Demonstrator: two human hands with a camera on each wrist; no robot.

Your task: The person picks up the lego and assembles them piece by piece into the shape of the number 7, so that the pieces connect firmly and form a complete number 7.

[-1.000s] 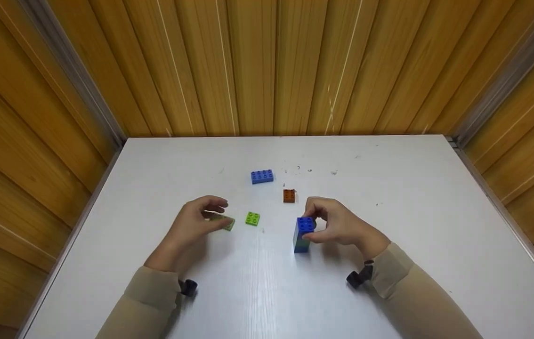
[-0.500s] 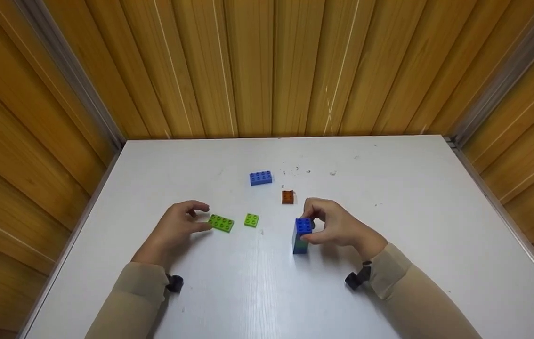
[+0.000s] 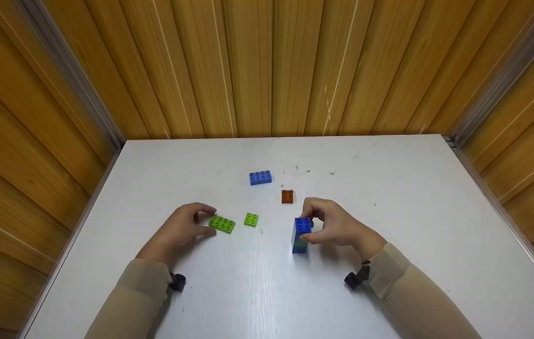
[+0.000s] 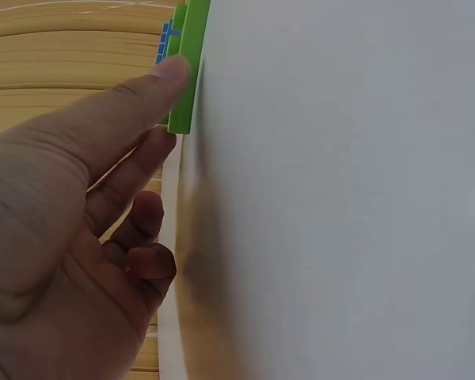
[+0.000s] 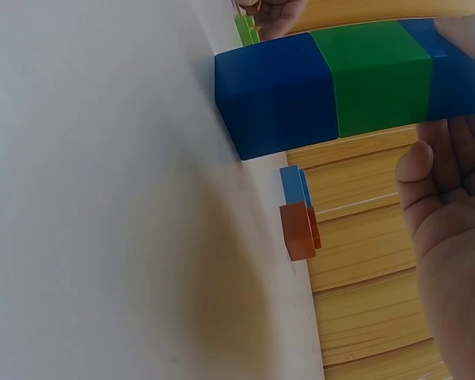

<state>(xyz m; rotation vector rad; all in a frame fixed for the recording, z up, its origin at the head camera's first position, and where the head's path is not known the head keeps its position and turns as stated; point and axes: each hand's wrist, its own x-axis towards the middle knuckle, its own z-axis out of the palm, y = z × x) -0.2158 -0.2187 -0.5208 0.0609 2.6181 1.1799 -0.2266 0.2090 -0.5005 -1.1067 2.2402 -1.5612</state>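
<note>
My left hand [image 3: 183, 230] has its thumb and fingers about the left end of a flat lime-green eight-stud brick [image 3: 222, 224], low at the white table. In the left wrist view the thumb [image 4: 171, 71] lies over that green brick [image 4: 191, 63]; the index finger is mostly hidden behind it. Upright at right stands a brick tower [image 3: 301, 235], dark blue at top and bottom with a green middle [image 5: 380, 79]. My right hand [image 3: 335, 221] grips its top blue brick between thumb and fingers.
Between the hands lies a small lime-green four-stud brick [image 3: 251, 219]. Farther back are an orange-brown brick [image 3: 287, 196] and a blue eight-stud brick [image 3: 260, 177]. Wood-patterned panels [image 3: 267, 70] wall the table's back and sides.
The left hand first drew back left from the flat green brick, then came slightly right to its end again. The right hand and the tower have stayed in place.
</note>
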